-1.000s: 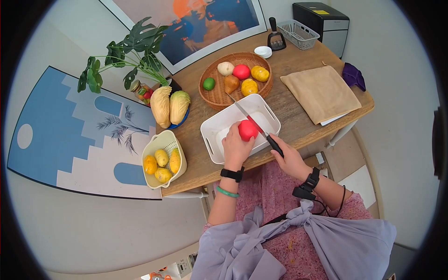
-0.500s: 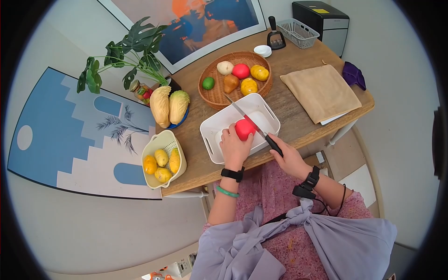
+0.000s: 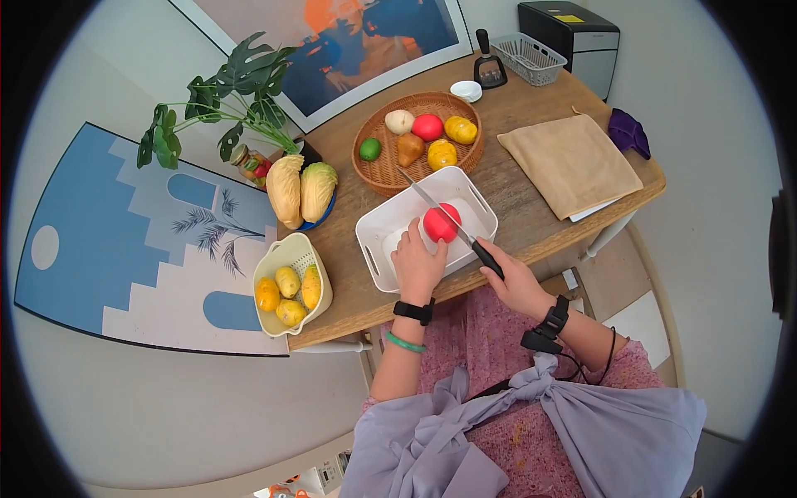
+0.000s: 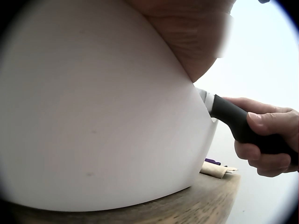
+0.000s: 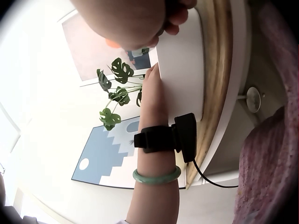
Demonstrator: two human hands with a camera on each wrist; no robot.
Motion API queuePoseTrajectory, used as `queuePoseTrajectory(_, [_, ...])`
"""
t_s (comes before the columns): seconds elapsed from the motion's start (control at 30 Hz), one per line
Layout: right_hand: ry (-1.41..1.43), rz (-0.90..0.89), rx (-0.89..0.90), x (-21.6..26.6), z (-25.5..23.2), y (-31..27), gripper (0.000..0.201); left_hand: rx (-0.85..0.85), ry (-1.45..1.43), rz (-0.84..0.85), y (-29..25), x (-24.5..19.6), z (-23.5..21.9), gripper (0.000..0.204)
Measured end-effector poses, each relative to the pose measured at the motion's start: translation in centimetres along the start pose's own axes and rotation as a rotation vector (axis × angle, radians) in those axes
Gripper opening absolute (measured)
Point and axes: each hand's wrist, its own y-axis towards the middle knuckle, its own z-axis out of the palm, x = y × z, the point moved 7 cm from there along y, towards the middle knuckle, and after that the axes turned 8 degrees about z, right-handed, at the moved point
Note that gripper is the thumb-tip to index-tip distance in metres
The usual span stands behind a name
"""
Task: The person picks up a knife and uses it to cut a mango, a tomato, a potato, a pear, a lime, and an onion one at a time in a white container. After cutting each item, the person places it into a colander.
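Observation:
A smooth round red fruit (image 3: 442,222) sits within the white basin (image 3: 371,256). Across it lies the blade of a kitchen knife (image 3: 488,259), red showing on both sides of the metal. My right hand (image 3: 520,284) grips the black handle, its fingers curled round it in the left wrist view too. My left hand (image 3: 418,261) reaches into the basin with fingers extended beside the fruit, thumb tip right at its lower edge. In the left wrist view the basin wall hides the fruit and the left fingertips.
Behind the basin, a wicker basket (image 3: 374,175) holds several fruits and vegetables. On the left are a cream basket (image 3: 325,286) with yellow produce and two cabbages (image 3: 300,191). A folded tan cloth (image 3: 569,166) lies right, near the table (image 3: 531,232) edge.
The red fruit shifts left with my left hand, then sits farther right under the blade, away from the left fingertips. My right hand and the knife stay nearly in place.

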Motion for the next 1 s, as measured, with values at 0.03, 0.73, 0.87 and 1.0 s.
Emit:
queuePoseTrajectory(0.03, [0.000,-0.001,-0.001,0.06,0.06,0.02,0.052,0.004,0.003,-0.004,0.01,0.11,0.05,0.061])
queuePoseTrajectory(0.73, [-0.036,0.010,-0.005,-0.14,0.17,-0.08,0.053,-0.062,0.036,-0.034,-0.25,0.43,-0.28,0.037])
queuePoseTrajectory(0.87, [-0.011,-0.026,-0.034,0.00,0.08,-0.04,0.052,-0.067,0.034,-0.038,-0.28,0.40,-0.37,0.036])
queuePoseTrajectory(1.0, [-0.019,-0.040,-0.051,0.12,0.06,-0.09,0.051,-0.060,0.043,-0.041,-0.27,0.35,-0.49,0.034])
